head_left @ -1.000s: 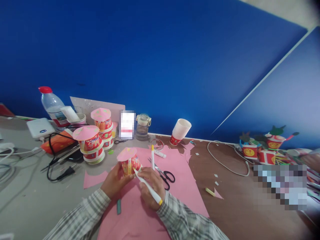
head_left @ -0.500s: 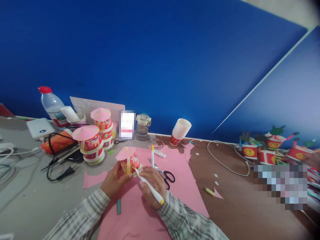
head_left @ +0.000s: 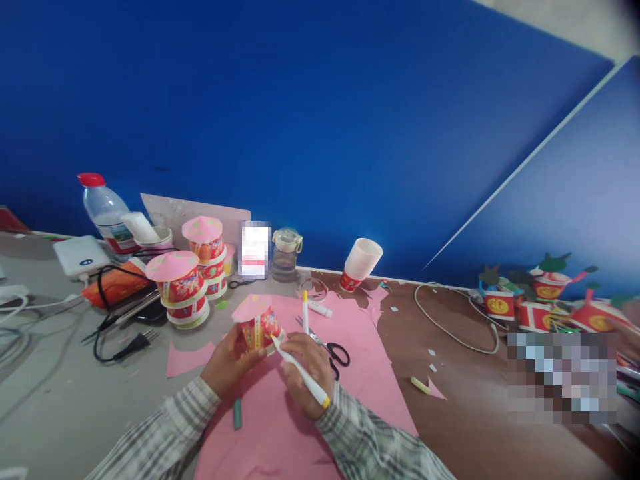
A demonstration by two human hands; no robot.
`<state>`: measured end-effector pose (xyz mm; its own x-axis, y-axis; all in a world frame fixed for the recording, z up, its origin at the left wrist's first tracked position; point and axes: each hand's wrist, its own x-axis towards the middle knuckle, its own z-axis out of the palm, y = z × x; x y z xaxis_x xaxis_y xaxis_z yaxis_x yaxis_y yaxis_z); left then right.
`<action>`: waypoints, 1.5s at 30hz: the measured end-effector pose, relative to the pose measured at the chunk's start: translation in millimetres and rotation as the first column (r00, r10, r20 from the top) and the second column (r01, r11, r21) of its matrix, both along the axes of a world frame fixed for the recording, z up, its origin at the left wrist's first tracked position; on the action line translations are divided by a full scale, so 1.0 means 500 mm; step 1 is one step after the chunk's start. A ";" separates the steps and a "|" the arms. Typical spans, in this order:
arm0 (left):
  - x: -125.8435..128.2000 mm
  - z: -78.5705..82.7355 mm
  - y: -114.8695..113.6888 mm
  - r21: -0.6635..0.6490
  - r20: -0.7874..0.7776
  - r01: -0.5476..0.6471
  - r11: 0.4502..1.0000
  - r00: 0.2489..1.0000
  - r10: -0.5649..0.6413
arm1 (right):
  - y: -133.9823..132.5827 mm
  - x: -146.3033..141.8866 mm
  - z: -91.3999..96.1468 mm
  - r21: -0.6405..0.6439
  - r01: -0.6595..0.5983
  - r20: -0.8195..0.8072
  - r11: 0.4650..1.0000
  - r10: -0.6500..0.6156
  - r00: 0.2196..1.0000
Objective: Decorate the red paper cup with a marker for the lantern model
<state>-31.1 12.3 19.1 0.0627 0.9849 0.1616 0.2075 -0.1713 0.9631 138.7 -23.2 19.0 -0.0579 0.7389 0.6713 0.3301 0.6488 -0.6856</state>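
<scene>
My left hand (head_left: 231,363) is gripping one cup (head_left: 261,329), my right hand (head_left: 314,367) pinching one marker (head_left: 313,389) — two towers (head_left: 183,288) standing left of the cup.

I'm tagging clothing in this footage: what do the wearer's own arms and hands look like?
Both arms are in long, loose plaid sleeves: the left sleeve and right sleeve match, with pale and grey-green checks crossed by darker lines. The left hand and right hand are bare; no gloves or watch show.
</scene>
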 end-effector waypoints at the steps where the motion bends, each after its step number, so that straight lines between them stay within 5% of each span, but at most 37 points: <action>1: 0.000 0.001 0.000 -0.001 0.000 -0.002 1.000 1.000 0.002 | 0.000 0.001 0.002 -0.008 0.006 -0.004 1.000 -0.006 1.000; 20: -0.004 -0.017 0.003 -0.014 0.015 -0.002 1.000 1.000 0.002 | 0.004 -0.002 0.023 -0.106 -0.014 -0.040 0.994 0.010 0.999; 45: -0.005 -0.017 0.003 -0.034 0.063 0.003 0.999 0.998 -0.001 | 0.012 -0.011 0.023 -0.044 0.012 -0.095 0.999 -0.016 0.995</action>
